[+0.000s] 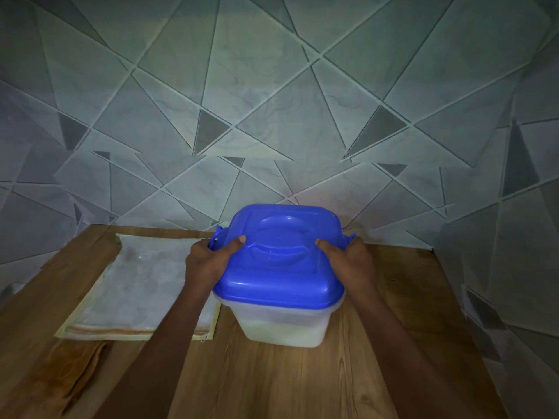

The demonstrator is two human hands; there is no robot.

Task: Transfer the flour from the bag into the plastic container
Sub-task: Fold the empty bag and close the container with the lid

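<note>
Reaches both forearms forward over the wooden table point(302, 385), straight to the container point(308, 317). Grips the blue lid point(281, 267) from either side: left hand point(208, 263) curled round the lid's left edge beside the left clip point(216, 237), thumb flat on top; right hand point(348, 263) likewise on the lid's right edge by the right clip point(348, 239). Holds both hands level and equally near, so neither leads. Covers the whole mouth of the container with the lid; cannot tell whether the clips are latched. Shows white flour point(284, 334) through the cloudy wall, filling the lower part of the container, with bare wall above it. Leaves the bag point(142, 285) flat and slack on the table just left of the container, long axis running away from the camera, near right corner hidden behind the left forearm; looks emptied, by judgement. Points, probably, to pressing straight down and snapping the side clips, both right at the fingers. Backs onto a patterned wall point(272, 101) behind the container.
</note>
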